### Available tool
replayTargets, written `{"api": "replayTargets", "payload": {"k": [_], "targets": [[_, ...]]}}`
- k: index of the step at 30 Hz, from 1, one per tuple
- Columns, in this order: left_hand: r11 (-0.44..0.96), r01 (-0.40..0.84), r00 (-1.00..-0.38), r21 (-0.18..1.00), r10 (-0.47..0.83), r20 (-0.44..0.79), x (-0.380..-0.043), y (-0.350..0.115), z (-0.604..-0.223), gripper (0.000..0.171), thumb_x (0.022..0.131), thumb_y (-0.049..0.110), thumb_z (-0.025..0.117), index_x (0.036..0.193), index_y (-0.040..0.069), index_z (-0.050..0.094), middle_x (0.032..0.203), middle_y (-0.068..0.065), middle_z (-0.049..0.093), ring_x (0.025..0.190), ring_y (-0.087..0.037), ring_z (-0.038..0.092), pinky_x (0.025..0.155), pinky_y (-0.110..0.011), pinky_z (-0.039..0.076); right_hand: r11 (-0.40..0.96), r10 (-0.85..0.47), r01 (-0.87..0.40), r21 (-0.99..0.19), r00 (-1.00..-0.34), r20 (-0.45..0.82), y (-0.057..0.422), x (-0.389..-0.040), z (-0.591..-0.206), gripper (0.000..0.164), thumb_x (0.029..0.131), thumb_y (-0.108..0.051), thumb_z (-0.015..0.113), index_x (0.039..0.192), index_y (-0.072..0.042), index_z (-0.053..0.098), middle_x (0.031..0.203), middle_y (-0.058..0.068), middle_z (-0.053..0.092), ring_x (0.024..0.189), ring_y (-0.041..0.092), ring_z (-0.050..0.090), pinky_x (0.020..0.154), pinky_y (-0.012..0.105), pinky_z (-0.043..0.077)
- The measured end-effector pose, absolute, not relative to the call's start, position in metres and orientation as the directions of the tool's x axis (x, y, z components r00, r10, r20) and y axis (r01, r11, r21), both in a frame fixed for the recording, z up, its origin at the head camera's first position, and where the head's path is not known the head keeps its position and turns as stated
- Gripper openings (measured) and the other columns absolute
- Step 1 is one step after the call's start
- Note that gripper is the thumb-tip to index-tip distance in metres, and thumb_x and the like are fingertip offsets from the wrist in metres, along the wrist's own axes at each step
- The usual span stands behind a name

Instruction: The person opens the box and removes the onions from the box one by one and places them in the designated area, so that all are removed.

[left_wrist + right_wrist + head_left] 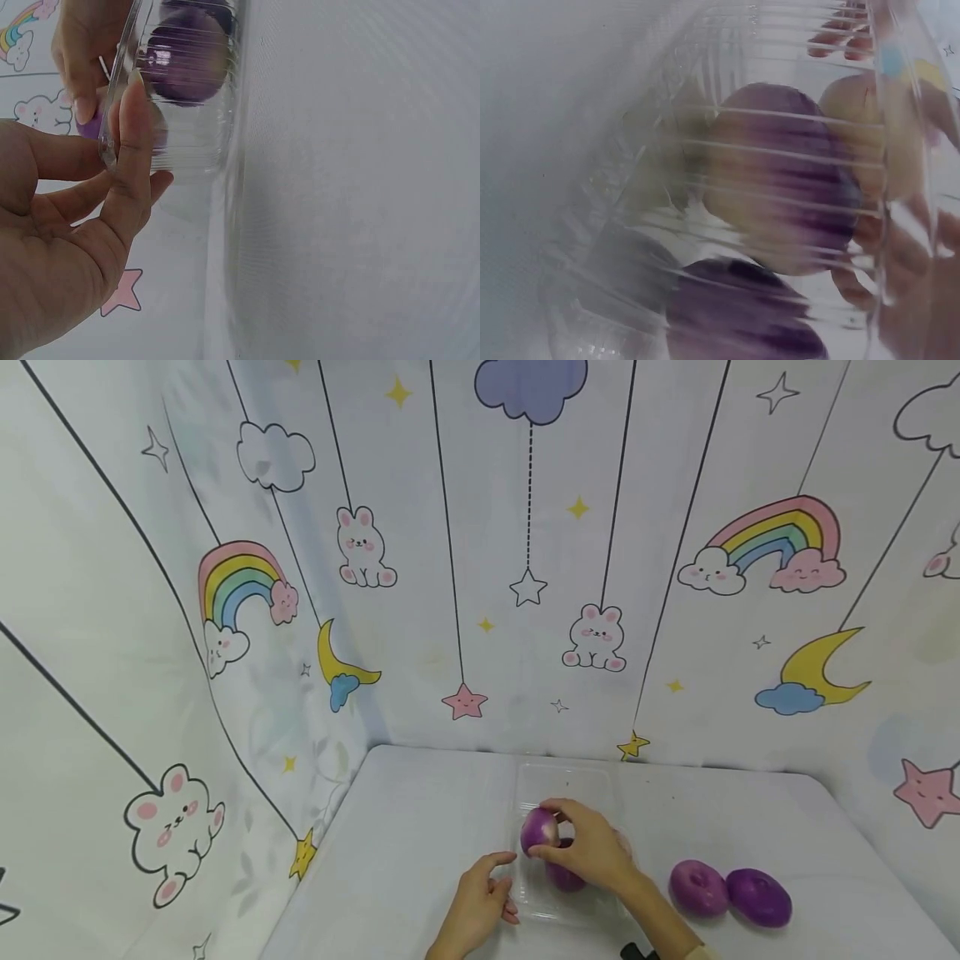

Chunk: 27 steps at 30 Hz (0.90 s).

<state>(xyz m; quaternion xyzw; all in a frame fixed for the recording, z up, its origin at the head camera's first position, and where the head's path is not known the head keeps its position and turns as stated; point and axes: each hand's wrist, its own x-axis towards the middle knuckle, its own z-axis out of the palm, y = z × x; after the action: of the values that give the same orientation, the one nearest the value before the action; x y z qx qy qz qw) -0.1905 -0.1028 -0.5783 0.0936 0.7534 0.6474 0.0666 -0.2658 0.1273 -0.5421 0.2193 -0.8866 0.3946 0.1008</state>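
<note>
My right hand [592,847] pinches a purple-and-white red onion [538,832] between thumb and fingers, above the left side of a clear plastic tray [528,902]. Beneath this hand, another purple onion [566,868] sits in the tray, partly covered by the fingers. My left hand [476,897] is beside the tray's left wall with its fingers relaxed. In the left wrist view, its thumb and a finger [133,127] are right at the tray's rim [112,112]. Through the ribbed wall, the right wrist view shows several onions [780,180], blurred.
Two more purple onions, a lighter one [698,889] and a darker one [760,897], lie side by side on the white table [420,810], right of the tray. A small black object [636,952] shows at the bottom edge. A patterned curtain [510,652] hangs behind.
</note>
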Motion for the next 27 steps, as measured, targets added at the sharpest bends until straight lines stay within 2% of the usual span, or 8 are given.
{"api": "replayTargets", "payload": {"k": [3,10,13,21,27], "targets": [[0.145,0.054,-0.974,0.988,0.227,0.020,-0.191,-0.103,-0.578,0.039,0.104,-0.001,0.058,0.143,0.000,0.055,0.070,-0.008,0.066,0.060,-0.021,0.071,0.060,-0.038,0.067,0.594,-0.323,-0.487,-0.640,-0.873,0.364,0.125,-0.267,-0.544,0.076,0.069,-0.054,0.094,0.132,-0.019,0.067,0.124,-0.011,0.070,0.101,0.008,0.069,0.088,0.049,0.064],[0.145,0.059,-0.973,0.988,0.229,0.025,-0.190,-0.103,-0.575,0.038,0.103,-0.001,0.058,0.141,-0.001,0.056,0.068,-0.007,0.066,0.058,-0.020,0.070,0.060,-0.040,0.067,0.647,-0.331,-0.483,-0.590,-0.875,0.353,0.121,-0.270,-0.550,0.077,0.069,-0.056,0.093,0.132,-0.022,0.066,0.127,-0.011,0.070,0.110,0.011,0.069,0.092,0.038,0.063],[0.140,0.058,-0.973,0.988,0.229,0.024,-0.190,-0.103,-0.575,0.038,0.103,-0.001,0.058,0.141,-0.001,0.056,0.068,-0.007,0.066,0.058,-0.019,0.070,0.060,-0.041,0.067,0.649,-0.342,-0.494,-0.579,-0.869,0.359,0.120,-0.271,-0.551,0.076,0.069,-0.055,0.094,0.132,-0.021,0.066,0.127,-0.009,0.069,0.111,0.013,0.069,0.093,0.039,0.063],[0.148,0.050,-0.974,0.988,0.228,0.015,-0.190,-0.103,-0.574,0.038,0.103,0.001,0.059,0.141,0.002,0.056,0.069,-0.007,0.067,0.058,-0.021,0.071,0.061,-0.041,0.067,0.676,-0.366,-0.514,-0.528,-0.856,0.365,0.116,-0.276,-0.557,0.077,0.069,-0.053,0.094,0.133,-0.021,0.065,0.127,-0.013,0.065,0.103,0.007,0.067,0.088,0.032,0.063],[0.143,0.043,-0.974,0.989,0.225,0.010,-0.191,-0.103,-0.575,0.039,0.103,0.001,0.059,0.142,0.001,0.056,0.068,-0.007,0.067,0.058,-0.024,0.072,0.061,-0.044,0.067,0.701,-0.376,-0.517,-0.491,-0.853,0.362,0.114,-0.276,-0.560,0.073,0.070,-0.048,0.096,0.130,-0.019,0.066,0.127,-0.008,0.066,0.102,0.013,0.069,0.086,0.035,0.064]]}}
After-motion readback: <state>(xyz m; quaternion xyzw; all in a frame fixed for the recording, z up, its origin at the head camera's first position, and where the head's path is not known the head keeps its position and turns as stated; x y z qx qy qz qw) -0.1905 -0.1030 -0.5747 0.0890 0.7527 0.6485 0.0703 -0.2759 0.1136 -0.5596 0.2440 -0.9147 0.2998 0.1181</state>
